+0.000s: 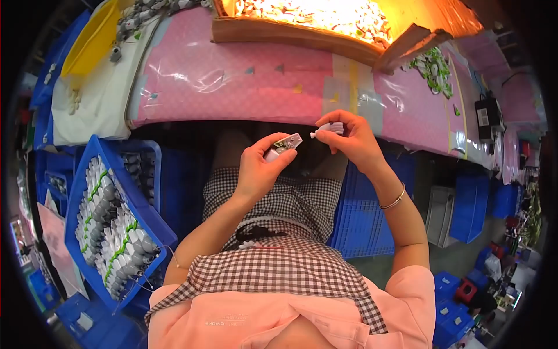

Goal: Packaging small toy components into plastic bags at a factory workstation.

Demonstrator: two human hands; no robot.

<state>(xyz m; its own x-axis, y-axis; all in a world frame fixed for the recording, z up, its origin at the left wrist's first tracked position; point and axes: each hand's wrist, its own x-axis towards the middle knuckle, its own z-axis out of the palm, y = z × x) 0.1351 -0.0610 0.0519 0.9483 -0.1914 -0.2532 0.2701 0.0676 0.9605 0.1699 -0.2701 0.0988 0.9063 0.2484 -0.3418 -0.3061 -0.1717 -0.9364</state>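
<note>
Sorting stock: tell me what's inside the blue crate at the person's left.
The blue crate holds tight rows of small grey-and-white parts, some with green bits. Anything beneath that top layer, and the crate's floor, is covered.

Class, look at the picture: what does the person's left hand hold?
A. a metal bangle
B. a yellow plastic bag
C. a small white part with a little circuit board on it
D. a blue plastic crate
C: the left hand pinches a small white part carrying a little circuit board, raised above the lap.

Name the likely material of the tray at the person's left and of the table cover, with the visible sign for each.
Blue tray: looks like rigid moulded plastic, uniform colour, slightly glossy rim. Table cover: seems pink sheet under clear film; wrinkles and glare suggest plastic.
</note>
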